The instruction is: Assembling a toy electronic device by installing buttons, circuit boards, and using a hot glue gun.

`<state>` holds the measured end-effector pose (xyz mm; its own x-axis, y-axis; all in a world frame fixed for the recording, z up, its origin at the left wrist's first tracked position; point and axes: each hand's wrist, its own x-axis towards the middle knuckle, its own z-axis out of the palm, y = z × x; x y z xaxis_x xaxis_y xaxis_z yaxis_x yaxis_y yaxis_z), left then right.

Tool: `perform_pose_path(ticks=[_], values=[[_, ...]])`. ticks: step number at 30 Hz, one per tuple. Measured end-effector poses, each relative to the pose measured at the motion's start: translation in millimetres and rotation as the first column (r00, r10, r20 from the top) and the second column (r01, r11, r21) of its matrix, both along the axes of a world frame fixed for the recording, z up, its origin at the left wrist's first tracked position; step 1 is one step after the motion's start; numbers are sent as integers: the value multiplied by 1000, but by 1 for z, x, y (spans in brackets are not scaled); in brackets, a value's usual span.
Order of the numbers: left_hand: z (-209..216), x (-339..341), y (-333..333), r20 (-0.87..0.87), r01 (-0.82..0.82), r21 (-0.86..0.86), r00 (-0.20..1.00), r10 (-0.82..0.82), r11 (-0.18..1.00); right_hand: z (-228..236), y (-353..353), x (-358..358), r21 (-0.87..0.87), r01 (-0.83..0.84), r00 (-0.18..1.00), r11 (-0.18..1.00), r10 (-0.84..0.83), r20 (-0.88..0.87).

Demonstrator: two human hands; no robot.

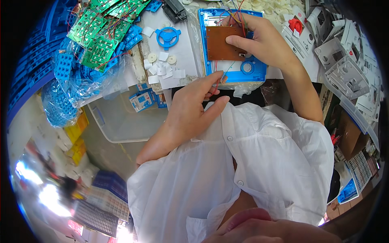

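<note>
A brown circuit board [227, 47] lies tilted over a blue plastic casing [257, 69], with thin wires at its upper and lower edges. My right hand [263, 38] grips this board, thumb on its face and fingers at its upper edge, partly hidden. Just below the casing's near edge is my left hand [194, 99], thumb apart from the curled fingers. Red wires [216, 86] run past its fingertips; whether they are pinched between the fingers is unclear. A round opening shows in the casing's lower right part.
Green circuit boards [99, 50] with wires are heaped at the far left beside bagged blue keypads [60, 103]. A blue ring [168, 38] and white squares [162, 69] lie nearer. White plastic housings [347, 77] fill the right. A clear bin [121, 131] stands below the table's left part.
</note>
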<state>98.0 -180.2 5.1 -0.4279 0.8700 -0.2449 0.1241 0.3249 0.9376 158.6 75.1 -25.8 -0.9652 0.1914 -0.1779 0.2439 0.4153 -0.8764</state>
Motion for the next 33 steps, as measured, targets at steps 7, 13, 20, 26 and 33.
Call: perform_pose_path(ticks=[7, 13, 20, 26, 33], values=[[-5, 0, 0, -6, 7, -1, 1000, -7, 1000, 2, -4, -2, 15, 37, 997, 999, -38, 70], [-5, -1, -2, -17, -5, -14, 1000, 5, 1000, 3, -4, -2, 73, 12, 996, 997, -18, 83], [2, -7, -2, -137, 26, -35, 990, -31, 999, 9, -8, -4, 425, -42, 999, 904, 45, 1], [-4, -23, 18, -667, 163, -21, 733, -135, 986, 13, -8, -6, 570, -83, 981, 817, 168, -98], [-19, -30, 27, -849, 304, -198, 421, -318, 932, 28, -18, -1, 548, 106, 979, 829, 11, -206]])
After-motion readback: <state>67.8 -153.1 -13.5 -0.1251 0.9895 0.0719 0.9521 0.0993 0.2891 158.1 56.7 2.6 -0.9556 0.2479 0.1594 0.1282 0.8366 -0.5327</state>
